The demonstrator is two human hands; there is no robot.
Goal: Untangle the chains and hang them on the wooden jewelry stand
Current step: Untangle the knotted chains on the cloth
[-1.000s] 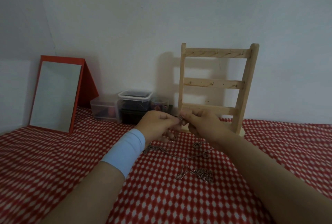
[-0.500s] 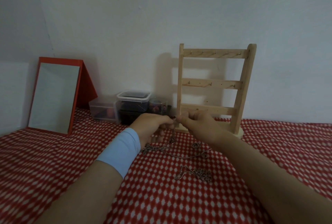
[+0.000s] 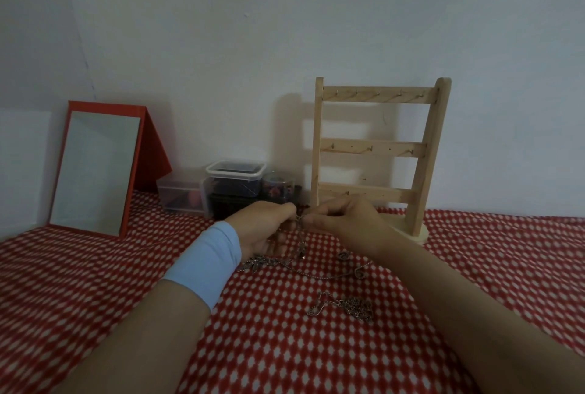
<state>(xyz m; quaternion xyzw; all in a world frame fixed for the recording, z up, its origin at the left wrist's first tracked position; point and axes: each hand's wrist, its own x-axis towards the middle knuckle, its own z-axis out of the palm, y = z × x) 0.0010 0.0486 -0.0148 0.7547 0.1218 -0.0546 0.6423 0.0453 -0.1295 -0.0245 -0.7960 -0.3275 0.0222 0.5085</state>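
– What were the hands doing?
– The left hand (image 3: 266, 226) and the right hand (image 3: 345, 222) met fingertip to fingertip just above the cloth (image 3: 95, 283). Each pinched the same chain (image 3: 300, 241), fingers curled in.
– Where did the chain go?
– It hung from the pinch down to the cloth, and the rest of it trailed in a tangle below both wrists. A second chain (image 3: 348, 309) lay bunched nearer the camera, apart from both hands.
– And the stand (image 3: 376, 153)?
– Upright by the wall (image 3: 285, 29), just behind the right hand.
– Anything else?
– A mirror (image 3: 95, 169) at the left, boxes (image 3: 235, 178) between it and the stand, and a blue wristband (image 3: 205, 260) on the left wrist
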